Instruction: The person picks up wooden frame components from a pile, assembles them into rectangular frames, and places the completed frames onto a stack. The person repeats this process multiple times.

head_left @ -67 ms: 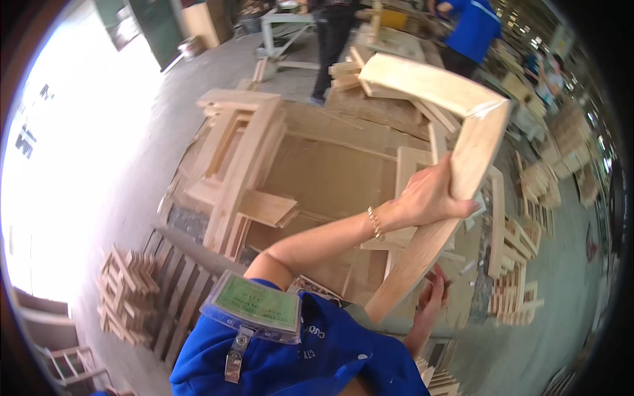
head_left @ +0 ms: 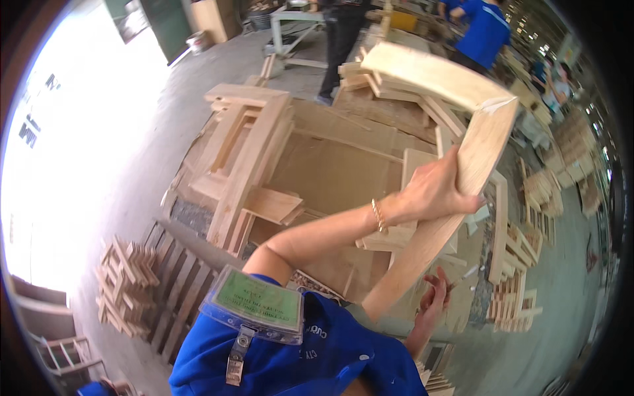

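Left hand was wrapped around the middle of the angled wooden frame piece, fingers curled over its far edge, thumb on the near face. The piece was held up in the air above the work area, its long leg running down toward the person's chest and its short leg jutting left at the top. Right hand sat just beside the lower end of the long leg, fingers loosely bent; whether it touched the wood could not be told. Below lay a large cardboard sheet with a stack of wooden frames on its left. A pile of small wooden slats lay on the floor at lower left.
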Demonstrator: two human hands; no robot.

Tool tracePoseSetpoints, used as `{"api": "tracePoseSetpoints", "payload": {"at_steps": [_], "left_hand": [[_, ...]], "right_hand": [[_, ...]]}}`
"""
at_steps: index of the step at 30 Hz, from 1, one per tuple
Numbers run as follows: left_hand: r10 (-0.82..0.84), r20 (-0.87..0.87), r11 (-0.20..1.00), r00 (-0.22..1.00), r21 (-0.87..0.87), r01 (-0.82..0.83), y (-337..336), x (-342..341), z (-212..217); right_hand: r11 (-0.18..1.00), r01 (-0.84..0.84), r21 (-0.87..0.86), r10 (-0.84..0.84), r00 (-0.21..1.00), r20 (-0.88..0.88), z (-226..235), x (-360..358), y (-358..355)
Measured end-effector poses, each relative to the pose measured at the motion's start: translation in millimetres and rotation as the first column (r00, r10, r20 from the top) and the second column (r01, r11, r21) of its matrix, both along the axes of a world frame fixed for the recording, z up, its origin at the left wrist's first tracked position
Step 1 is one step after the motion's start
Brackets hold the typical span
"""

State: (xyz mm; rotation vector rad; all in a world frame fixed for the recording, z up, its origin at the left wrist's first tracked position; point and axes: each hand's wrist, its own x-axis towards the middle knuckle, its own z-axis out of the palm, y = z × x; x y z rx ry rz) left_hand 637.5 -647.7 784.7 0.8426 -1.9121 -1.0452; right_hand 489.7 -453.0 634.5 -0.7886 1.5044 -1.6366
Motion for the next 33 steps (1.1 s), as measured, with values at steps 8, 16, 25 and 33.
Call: {"api": "tracePoseSetpoints", "payload": {"at_steps": [8,16,25,33], "left_hand": [[0.211,0.567,0.963,0.796,-0.258,-0.071,-21.1,131.2,103.8],[0.375,0.838,0.921,0.397,-0.387,-0.052,0.5,285.0,79.7],[0.385,0.910,0.859,0.154,-0.415,0.301,3.0,412.5,4.2],[0.141,0.966,0.978,0.216,-0.170,0.120,-24.6,430.9,-13.7]], "right_hand": [[1.000,-0.022,-0.005,0.022,0.998,0.063,-6.4,-6.8,-19.4],[0.995,-0.097,-0.010,0.098,0.981,0.166,-4.5,-12.0,-58.5],[0.958,-0.285,-0.001,0.274,0.919,0.285,-16.6,27.5,-77.7],[0.953,-0.301,0.006,0.278,0.888,0.366,-28.2,49.8,-69.2]]}}
